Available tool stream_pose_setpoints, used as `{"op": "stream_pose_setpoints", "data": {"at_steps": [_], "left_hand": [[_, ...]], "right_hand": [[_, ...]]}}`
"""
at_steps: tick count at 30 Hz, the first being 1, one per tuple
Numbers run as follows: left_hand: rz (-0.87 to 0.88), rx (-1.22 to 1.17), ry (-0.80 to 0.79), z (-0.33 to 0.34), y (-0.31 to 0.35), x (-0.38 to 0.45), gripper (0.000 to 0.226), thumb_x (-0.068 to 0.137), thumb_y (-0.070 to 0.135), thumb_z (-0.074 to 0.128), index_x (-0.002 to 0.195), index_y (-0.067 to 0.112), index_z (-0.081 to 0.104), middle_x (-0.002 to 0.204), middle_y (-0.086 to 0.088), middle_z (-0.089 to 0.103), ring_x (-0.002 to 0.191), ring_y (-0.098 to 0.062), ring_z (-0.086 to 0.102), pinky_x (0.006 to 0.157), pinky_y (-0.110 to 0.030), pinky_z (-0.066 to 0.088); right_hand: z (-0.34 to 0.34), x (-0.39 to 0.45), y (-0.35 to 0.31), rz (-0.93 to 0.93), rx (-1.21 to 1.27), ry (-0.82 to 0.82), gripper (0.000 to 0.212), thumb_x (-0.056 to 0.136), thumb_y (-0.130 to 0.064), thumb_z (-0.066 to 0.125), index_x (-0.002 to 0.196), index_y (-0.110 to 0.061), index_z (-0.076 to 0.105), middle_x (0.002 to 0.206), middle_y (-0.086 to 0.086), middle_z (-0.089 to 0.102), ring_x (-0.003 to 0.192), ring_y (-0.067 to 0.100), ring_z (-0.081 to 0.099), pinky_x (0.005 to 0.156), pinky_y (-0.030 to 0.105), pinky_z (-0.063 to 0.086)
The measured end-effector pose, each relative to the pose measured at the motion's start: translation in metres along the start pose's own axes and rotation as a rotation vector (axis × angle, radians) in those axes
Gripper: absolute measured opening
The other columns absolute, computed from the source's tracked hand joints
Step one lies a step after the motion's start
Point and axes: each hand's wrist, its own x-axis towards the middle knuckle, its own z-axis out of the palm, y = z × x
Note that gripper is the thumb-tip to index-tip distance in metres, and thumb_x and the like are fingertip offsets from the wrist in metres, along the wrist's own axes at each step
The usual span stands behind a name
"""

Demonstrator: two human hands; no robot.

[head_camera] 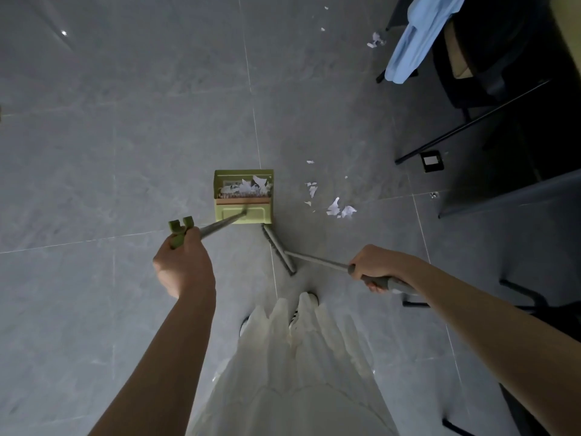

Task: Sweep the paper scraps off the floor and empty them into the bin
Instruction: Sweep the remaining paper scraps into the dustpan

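Standing over the grey tiled floor [125,152], the person looks roughly midway through the job, as I judge it: some paper is gathered, a fair amount is still loose, and no bin is anywhere in sight, so the emptying is all still ahead.

Going down in size, I count one dark chair [490,58] far beyond the right fingers, with one blue cloth [418,36] draped over it. Then one green dustpan [243,196], sitting on the floor just ahead of the left fingers, its long handle running back to them. It already holds a small heap of white scraps, too jumbled to count. One grey broom [278,248] lies with its head on the floor between the two hands, just this side of the dustpan and not touching any paper.

The left hand [184,265] has its fingers wrapped around the green top of the dustpan handle. The right hand [374,267] has its fingers curled tight about the broom's grey grip.

Smallest are the loose paper scraps [338,209]: one scatter of about eight or nine pieces ahead of the right fingers, beside the dustpan's right edge, and a second scatter [375,39] of three or four bits far ahead, near the chair.
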Motion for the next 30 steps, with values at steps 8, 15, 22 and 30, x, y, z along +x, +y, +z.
{"op": "stream_pose_setpoints", "data": {"at_steps": [8, 15, 22, 30], "left_hand": [[-0.005, -0.003, 0.005, 0.033, 0.019, -0.011, 0.017, 0.075, 0.04, 0.065, 0.064, 0.027, 0.064, 0.062, 0.002, 0.06, 0.065, -0.026, 0.06, 0.076, -0.055, 0.06], [0.006, 0.006, -0.014, 0.061, 0.032, -0.02, 0.019, 0.074, 0.039, 0.065, 0.062, 0.025, 0.061, 0.061, 0.002, 0.058, 0.063, -0.025, 0.057, 0.077, -0.052, 0.06], [0.023, 0.001, -0.068, 0.087, 0.052, -0.017, 0.017, 0.072, 0.04, 0.065, 0.063, 0.025, 0.063, 0.062, 0.001, 0.058, 0.062, -0.024, 0.055, 0.077, -0.051, 0.059], [0.069, 0.014, -0.147, 0.126, 0.092, 0.003, 0.018, 0.078, 0.037, 0.066, 0.064, 0.025, 0.062, 0.061, 0.001, 0.058, 0.06, -0.023, 0.054, 0.073, -0.05, 0.059]], "right_hand": [[-0.056, 0.01, 0.019, 0.088, 0.176, 0.104, 0.01, 0.082, 0.002, 0.054, 0.091, 0.006, 0.054, 0.063, 0.019, 0.047, 0.055, 0.027, 0.049, 0.048, 0.028, 0.036], [-0.075, 0.004, 0.028, 0.102, 0.159, 0.236, 0.01, 0.084, 0.0, 0.055, 0.088, 0.008, 0.058, 0.05, 0.016, 0.052, 0.035, 0.021, 0.048, 0.044, 0.021, 0.039], [-0.083, 0.001, 0.038, 0.11, 0.285, 0.315, 0.016, 0.089, -0.007, 0.055, 0.096, 0.007, 0.06, 0.055, 0.017, 0.058, 0.038, 0.022, 0.052, 0.048, 0.028, 0.045], [-0.119, 0.007, 0.027, 0.183, 0.451, 0.445, 0.018, 0.093, -0.007, 0.052, 0.085, 0.008, 0.054, 0.06, 0.019, 0.058, 0.034, 0.02, 0.051, 0.043, 0.026, 0.043]]}}
